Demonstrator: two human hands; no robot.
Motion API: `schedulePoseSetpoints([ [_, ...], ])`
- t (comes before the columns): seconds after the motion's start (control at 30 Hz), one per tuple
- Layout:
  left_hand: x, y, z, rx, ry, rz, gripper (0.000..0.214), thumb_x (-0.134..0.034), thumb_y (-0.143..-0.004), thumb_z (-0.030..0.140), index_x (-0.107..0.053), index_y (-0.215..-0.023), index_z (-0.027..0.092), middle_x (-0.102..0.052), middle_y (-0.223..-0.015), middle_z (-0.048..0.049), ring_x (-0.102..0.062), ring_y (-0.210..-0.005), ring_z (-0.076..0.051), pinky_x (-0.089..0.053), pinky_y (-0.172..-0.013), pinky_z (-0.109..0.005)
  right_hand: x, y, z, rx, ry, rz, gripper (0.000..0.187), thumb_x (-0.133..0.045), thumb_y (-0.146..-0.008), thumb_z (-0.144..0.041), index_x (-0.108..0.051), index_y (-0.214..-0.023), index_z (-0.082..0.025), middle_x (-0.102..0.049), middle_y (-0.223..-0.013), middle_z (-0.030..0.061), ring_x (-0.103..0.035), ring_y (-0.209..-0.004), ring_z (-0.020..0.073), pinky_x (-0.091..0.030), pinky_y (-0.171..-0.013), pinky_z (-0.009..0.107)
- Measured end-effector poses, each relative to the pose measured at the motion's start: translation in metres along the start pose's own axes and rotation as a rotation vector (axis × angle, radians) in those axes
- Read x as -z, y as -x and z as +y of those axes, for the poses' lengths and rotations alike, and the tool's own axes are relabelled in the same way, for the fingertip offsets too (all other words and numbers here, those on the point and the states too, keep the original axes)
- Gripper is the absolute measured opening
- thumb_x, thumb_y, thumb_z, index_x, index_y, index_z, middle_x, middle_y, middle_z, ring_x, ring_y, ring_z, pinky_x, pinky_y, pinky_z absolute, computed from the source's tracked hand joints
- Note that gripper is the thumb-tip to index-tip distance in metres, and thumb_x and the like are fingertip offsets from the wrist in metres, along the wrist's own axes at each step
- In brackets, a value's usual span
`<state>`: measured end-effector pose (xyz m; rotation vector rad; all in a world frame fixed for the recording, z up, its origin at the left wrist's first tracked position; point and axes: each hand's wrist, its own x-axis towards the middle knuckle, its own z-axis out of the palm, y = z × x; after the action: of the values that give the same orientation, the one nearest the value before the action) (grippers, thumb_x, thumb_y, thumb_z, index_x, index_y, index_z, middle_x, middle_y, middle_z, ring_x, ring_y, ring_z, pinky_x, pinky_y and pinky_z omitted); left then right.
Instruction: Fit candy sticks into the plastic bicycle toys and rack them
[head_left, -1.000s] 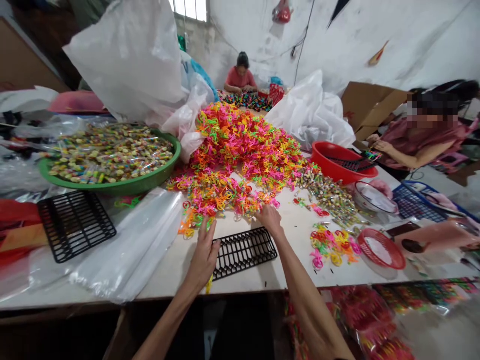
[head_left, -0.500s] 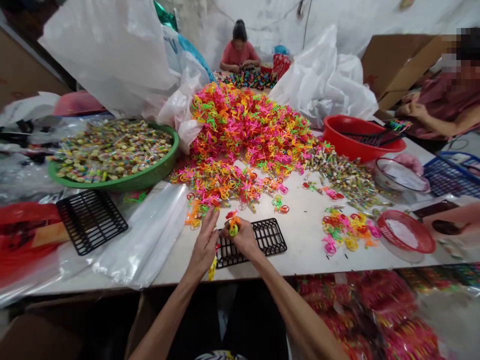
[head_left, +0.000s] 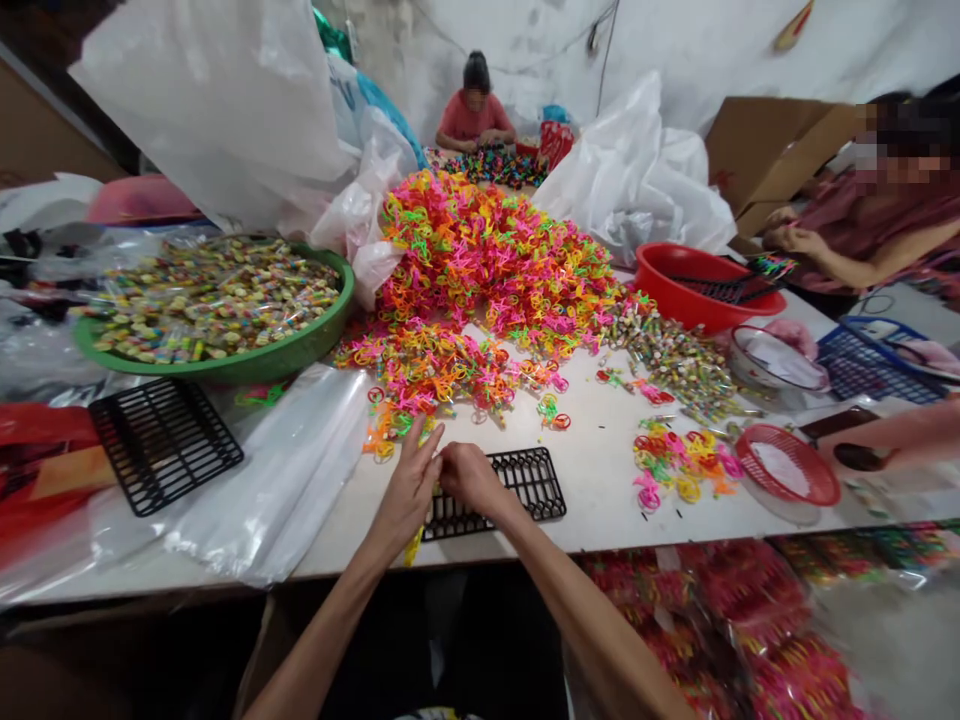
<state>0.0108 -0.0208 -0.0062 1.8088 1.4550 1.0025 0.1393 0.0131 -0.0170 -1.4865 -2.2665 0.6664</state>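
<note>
My left hand (head_left: 409, 485) is at the left end of a black plastic slotted rack (head_left: 529, 482), its fingers stretched upward and slightly apart. A yellow plastic piece (head_left: 412, 546) shows below that hand, by the rack's left edge. My right hand (head_left: 472, 477) is closed over the rack's left part, fingertips meeting the left hand's thumb side. Whatever lies between its fingers is hidden. Just beyond the hands spreads a big heap of pink, orange, yellow and green plastic pieces (head_left: 480, 270).
A green basin (head_left: 300, 345) of small colourful tubes stands left, near a second black rack (head_left: 169, 445) and clear plastic bags (head_left: 262, 500). To the right are a red basin (head_left: 675, 300), a red basket (head_left: 821, 490) and loose pieces (head_left: 679, 460). Two people sit across and at right.
The orange and green piece that showed in my right hand is now out of sight. My right hand has turned and come against the left. The view has shifted slightly.
</note>
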Motion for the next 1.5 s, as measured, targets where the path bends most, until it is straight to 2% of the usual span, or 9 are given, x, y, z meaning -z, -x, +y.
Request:
schedulePoseSetpoints([
  [0.07, 0.001, 0.003, 0.001, -0.005, -0.025, 0.035, 0.041, -0.035, -0.089, 0.029, -0.042, -0.129, 0.029, -0.020, -0.147, -0.0008, -0.011, -0.136, -0.020, -0.012, -0.110, -0.044, 0.024, -0.009, 0.022, -0.065, -0.016, 0.046, 0.015, -0.055, -0.072, -0.015, -0.064, -0.084, -0.017, -0.065, -0.079, 0.0035, -0.058, -0.071, 0.0142, -0.038, -0.060, 0.021],
  [0.17, 0.000, 0.009, 0.004, -0.044, -0.053, 0.095, 0.043, -0.039, -0.087, 0.026, -0.042, -0.129, 0.030, -0.015, -0.148, -0.0001, -0.008, -0.136, -0.021, -0.011, -0.110, -0.045, 0.054, -0.024, 0.054, -0.379, 0.118, 0.192, 0.009, -0.058, -0.070, -0.019, -0.065, -0.075, -0.016, -0.065, -0.077, 0.0061, -0.058, -0.075, 0.0178, -0.037, -0.060, 0.023],
  [0.27, -0.005, 0.010, 0.003, -0.063, -0.046, 0.083, 0.041, -0.040, -0.086, 0.022, -0.046, -0.126, 0.028, -0.021, -0.146, -0.0007, -0.011, -0.136, -0.021, -0.014, -0.110, -0.045, 0.063, -0.029, 0.070, -0.479, 0.146, 0.215, 0.007, -0.058, -0.065, -0.015, -0.064, -0.068, -0.015, -0.064, -0.072, 0.0072, -0.058, -0.073, 0.0191, -0.035, -0.057, 0.024],
  [0.4, -0.008, 0.009, 0.002, -0.035, -0.021, 0.072, 0.041, -0.038, -0.085, 0.020, -0.047, -0.125, 0.026, -0.026, -0.144, -0.0025, -0.016, -0.135, -0.020, -0.017, -0.110, -0.044, 0.054, -0.006, 0.069, -0.494, 0.086, 0.291, 0.010, -0.054, -0.067, -0.016, -0.064, -0.069, -0.015, -0.063, -0.070, 0.0044, -0.057, -0.071, 0.0168, -0.037, -0.059, 0.024],
  [0.57, -0.006, 0.009, 0.005, -0.003, 0.002, 0.069, 0.040, -0.038, -0.086, 0.022, -0.048, -0.124, 0.027, -0.027, -0.143, -0.0024, -0.022, -0.133, -0.020, -0.020, -0.109, -0.043, 0.032, 0.042, 0.045, -0.350, -0.536, 0.433, 0.012, -0.062, -0.062, -0.028, -0.061, -0.066, -0.017, -0.059, -0.070, 0.0003, -0.055, -0.062, 0.0134, -0.042, -0.055, 0.023],
  [0.73, -0.005, 0.009, 0.007, 0.004, 0.009, 0.039, 0.040, -0.036, -0.086, 0.020, -0.046, -0.125, 0.026, -0.025, -0.144, -0.0012, -0.019, -0.133, -0.018, -0.019, -0.109, -0.043, 0.002, 0.066, 0.012, -0.402, -0.898, 0.215, 0.020, -0.067, -0.058, -0.028, -0.055, -0.071, -0.019, -0.049, -0.056, -0.0061, -0.042, -0.045, 0.0091, -0.036, -0.041, 0.020],
  [0.9, -0.004, 0.008, 0.008, 0.015, -0.015, 0.026, 0.041, -0.036, -0.085, 0.018, -0.047, -0.125, 0.025, -0.024, -0.145, -0.0021, -0.020, -0.134, -0.019, -0.018, -0.110, -0.043, -0.020, 0.074, -0.008, -0.378, -0.959, 0.137, 0.015, -0.063, -0.064, -0.026, -0.050, -0.067, -0.019, -0.046, -0.056, -0.0061, -0.042, -0.046, 0.0089, -0.037, -0.043, 0.020],
  [1.17, -0.002, 0.009, 0.008, 0.033, -0.001, -0.008, 0.041, -0.034, -0.087, 0.020, -0.044, -0.127, 0.024, -0.021, -0.146, -0.0027, -0.017, -0.134, -0.019, -0.015, -0.110, -0.043, -0.026, 0.071, -0.017, -0.081, -0.489, 0.143, 0.018, -0.054, -0.073, -0.019, -0.047, -0.056, -0.018, -0.049, -0.065, -0.0009, -0.048, -0.066, 0.0125, -0.037, -0.060, 0.022],
  [1.5, -0.002, 0.008, 0.004, -0.006, -0.013, -0.047, 0.042, -0.033, -0.090, 0.030, -0.039, -0.131, 0.023, -0.020, -0.147, -0.0051, -0.016, -0.134, -0.019, -0.015, -0.110, -0.044, -0.027, 0.067, -0.018, -0.056, -0.217, -0.020, 0.015, -0.049, -0.069, -0.010, -0.061, -0.076, -0.016, -0.060, -0.074, 0.0034, -0.053, -0.064, 0.0134, -0.037, -0.057, 0.022],
])
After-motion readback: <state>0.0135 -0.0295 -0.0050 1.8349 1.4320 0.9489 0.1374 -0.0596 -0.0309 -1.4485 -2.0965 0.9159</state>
